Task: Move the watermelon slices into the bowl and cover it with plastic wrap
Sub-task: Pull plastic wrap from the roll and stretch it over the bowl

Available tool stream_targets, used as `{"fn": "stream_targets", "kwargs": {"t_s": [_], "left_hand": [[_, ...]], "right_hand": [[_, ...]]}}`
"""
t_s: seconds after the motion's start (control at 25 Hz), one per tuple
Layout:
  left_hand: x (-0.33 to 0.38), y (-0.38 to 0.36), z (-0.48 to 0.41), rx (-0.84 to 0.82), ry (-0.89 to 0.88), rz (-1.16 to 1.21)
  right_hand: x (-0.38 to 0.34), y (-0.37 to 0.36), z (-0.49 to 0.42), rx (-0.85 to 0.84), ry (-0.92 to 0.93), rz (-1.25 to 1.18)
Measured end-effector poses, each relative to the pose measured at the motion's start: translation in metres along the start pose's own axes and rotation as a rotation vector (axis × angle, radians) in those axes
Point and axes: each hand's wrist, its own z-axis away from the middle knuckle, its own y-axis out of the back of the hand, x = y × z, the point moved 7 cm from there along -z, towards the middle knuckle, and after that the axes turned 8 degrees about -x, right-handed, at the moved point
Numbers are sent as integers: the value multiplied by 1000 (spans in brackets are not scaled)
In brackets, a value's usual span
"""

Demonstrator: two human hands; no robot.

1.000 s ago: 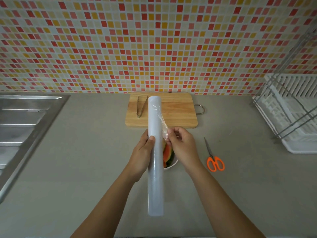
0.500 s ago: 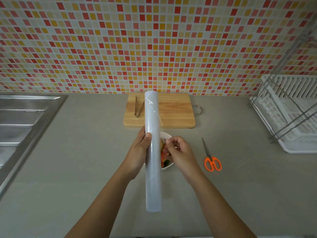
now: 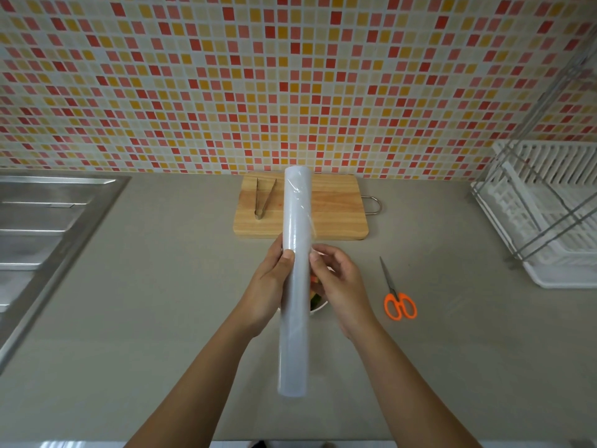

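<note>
Gripping the long white plastic-wrap roll (image 3: 294, 286), the left hand (image 3: 269, 286) steadies it; the right hand (image 3: 339, 282), at three o'clock, pinches its film edge and should probably peel evenly.

Both hands raised: left (image 3: 271, 282) gripping, right (image 3: 339, 282) pinching.

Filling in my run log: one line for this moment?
left hand: holds plastic wrap roll | right hand: fingers at film edge | bowl: under roll, uncovered
</note>
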Motion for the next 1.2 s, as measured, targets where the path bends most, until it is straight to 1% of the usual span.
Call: {"fn": "stream_targets", "kwargs": {"t_s": [0.16, 0.32, 0.4, 0.52, 0.6, 0.76, 0.92, 1.08, 1.2], "left_hand": [[-1, 1, 1, 13, 3, -28], [-6, 2, 3, 3, 21, -44], [-6, 1, 3, -6, 18, -41], [-5, -1, 2, 0, 14, -52], [-4, -3, 2, 3, 4, -48], [0, -2, 1, 19, -26, -69], [-3, -1, 1, 14, -24, -121], [-7, 0, 2, 12, -17, -93], [-10, 1, 3, 12, -16, -87]], "right_hand": [[-3, 3, -2, 29, 35, 3], [0, 3, -5, -4, 13, 45], [-3, 4, -4, 16, 41, 44], [-11, 7, -2, 83, 128, 186], [-15, 5, -2, 97, 142, 261], [-15, 5, -2, 85, 116, 154], [-15, 8, 0, 121, 113, 96], [-17, 6, -4, 88, 85, 115], [-20, 4, -5, 71, 92, 200]]}}
